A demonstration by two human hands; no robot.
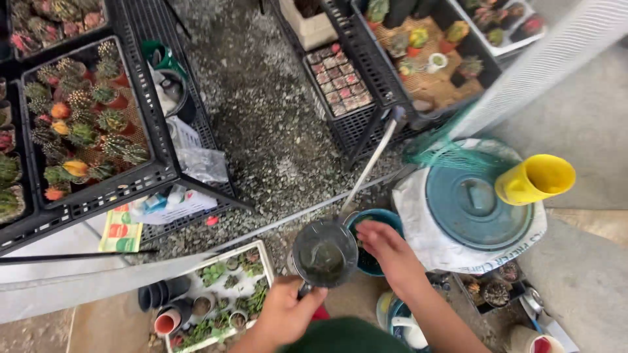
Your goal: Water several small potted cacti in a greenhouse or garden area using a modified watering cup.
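Our left hand (284,314) grips the handle of the round metal sieve (324,253), held just beside the teal pot (386,219); our right hand (386,245), loosely curled, reaches into that pot. We should keep the sieve level.

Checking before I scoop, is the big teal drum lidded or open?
Lidded: the teal lid sits flat across the drum.

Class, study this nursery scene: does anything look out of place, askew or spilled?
A yellow cup lies tipped on its side at the edge of the teal bin lid. Papers and a plastic bag sit jumbled on the black rack.
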